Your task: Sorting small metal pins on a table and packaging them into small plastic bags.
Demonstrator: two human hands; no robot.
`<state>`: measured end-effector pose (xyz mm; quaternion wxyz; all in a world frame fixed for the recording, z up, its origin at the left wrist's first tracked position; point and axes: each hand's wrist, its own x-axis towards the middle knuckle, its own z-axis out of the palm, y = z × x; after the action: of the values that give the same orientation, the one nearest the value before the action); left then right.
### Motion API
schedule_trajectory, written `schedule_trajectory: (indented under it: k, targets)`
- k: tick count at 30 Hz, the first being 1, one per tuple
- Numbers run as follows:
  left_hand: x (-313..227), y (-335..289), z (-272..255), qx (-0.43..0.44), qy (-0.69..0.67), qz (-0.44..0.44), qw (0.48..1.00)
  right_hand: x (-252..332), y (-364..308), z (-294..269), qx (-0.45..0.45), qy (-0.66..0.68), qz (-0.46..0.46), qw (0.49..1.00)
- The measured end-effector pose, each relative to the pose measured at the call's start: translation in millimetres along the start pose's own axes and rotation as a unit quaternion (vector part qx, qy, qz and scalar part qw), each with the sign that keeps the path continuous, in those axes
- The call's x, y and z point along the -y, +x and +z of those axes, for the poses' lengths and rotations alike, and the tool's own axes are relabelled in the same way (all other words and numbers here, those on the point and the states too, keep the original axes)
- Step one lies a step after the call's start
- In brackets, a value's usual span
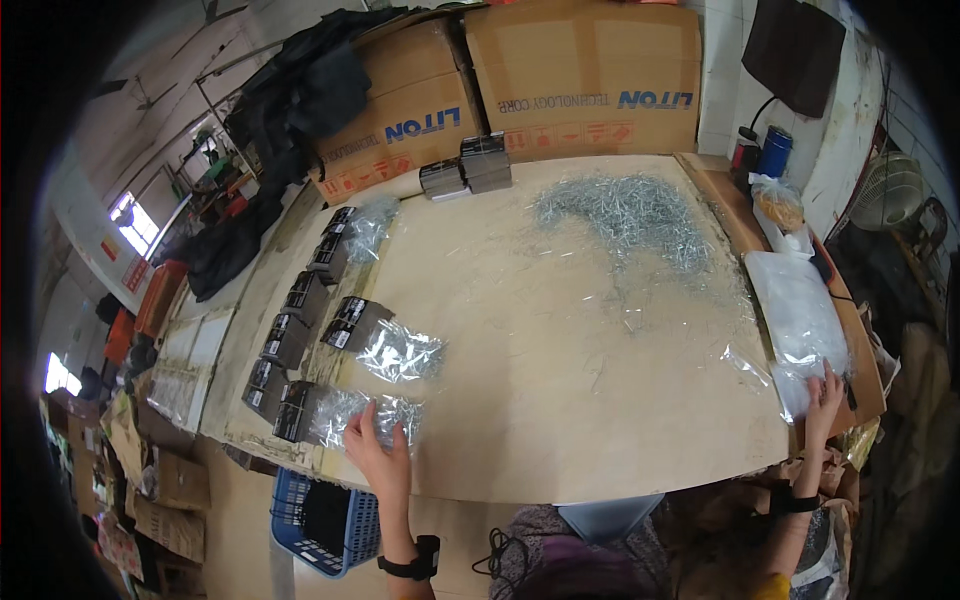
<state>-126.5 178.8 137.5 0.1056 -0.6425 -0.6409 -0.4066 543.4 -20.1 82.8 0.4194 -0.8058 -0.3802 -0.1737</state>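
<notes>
My left hand [380,455] is over the near left of the table, its fingers apart, at the edge of a heap of small filled clear plastic packets [335,415]. A second heap of shiny packets [400,352] lies just beyond it. On the far right, my right hand [824,400] rests with stretched fingers on the near end of a stack of flat clear plastic bags [800,310]. I see nothing held in either hand. A loose pile of thin silvery metal pieces [640,220], too small to name, spreads over the far right of the table.
Bundled dark cards or small boxes [285,340] line the table's left side; more bundles [485,162] stand at the back. Large cardboard cartons [585,80] wall the far edge. A blue plastic basket [285,510] sits below the near left edge. A fan [887,190] stands at right.
</notes>
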Motion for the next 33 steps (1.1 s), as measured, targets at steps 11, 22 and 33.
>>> schedule_trajectory:
  k: [11,22,33]
  targets:
    - [-3.2,-8.8,16.6,0.121,0.036,0.009,0.992,45.5,7.3,-4.0,-0.041,-0.083,-0.023,0.995]
    - [-39.7,-3.7,2.9,0.13,-0.088,-0.004,0.988,165.4,-51.7,-31.5,-0.106,0.015,-0.073,0.992]
    - [-183.7,-32.1,-31.4,0.352,-0.5,-0.015,0.791,316.7,-132.5,29.2,0.459,0.561,0.171,0.667]
